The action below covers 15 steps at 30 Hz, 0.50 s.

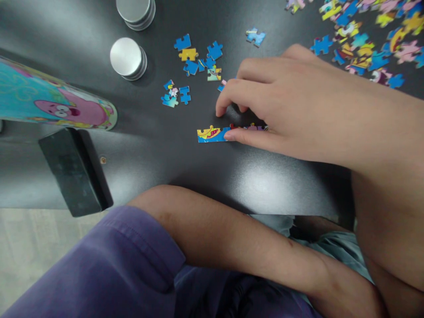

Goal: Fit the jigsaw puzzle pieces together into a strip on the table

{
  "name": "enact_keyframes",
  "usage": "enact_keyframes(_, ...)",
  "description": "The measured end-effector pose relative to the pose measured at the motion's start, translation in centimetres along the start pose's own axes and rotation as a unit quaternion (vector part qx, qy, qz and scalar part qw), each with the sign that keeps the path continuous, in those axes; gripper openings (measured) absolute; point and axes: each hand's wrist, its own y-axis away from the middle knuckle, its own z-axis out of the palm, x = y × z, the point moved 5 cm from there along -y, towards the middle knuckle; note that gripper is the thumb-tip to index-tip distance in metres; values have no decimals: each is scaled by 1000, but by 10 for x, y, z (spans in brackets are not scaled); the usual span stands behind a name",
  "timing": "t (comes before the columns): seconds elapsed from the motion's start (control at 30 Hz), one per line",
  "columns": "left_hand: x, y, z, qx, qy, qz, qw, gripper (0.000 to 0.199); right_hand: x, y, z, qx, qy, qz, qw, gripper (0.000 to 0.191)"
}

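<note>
On a dark table (139, 145), the right hand (281, 106) pinches a joined puzzle strip (213, 134) flat with thumb and fingertips; the left hand is hidden. Pressing askew could buckle it. Loose pieces (198, 59) lie beyond.

The table (139, 145) is matte black with pale glare. The joined puzzle strip (212, 134) under the right hand (281, 110) shows blue with yellow and red. Loose pieces (195, 59) beyond it are mostly blue, one yellow. The far-right pile (367, 39) mixes blue, pink, yellow and teal. Two lids (127, 57) are silver. The tube (49, 104) at left is turquoise with a pink cartoon starfish. The sleeve (109, 265) is purple.
</note>
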Motion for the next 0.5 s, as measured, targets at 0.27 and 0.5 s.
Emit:
enact_keyframes(0.27, -74, 57, -106, -382, -284, -448, 757, 11, 0, 1, -1, 4, -12, 0, 1000, 32)
enact_keyframes(0.5, -70, 47, -116, -390, -306, -426, 757, 12, 1, 1, 0, -3, -1, 0, 1000, 36)
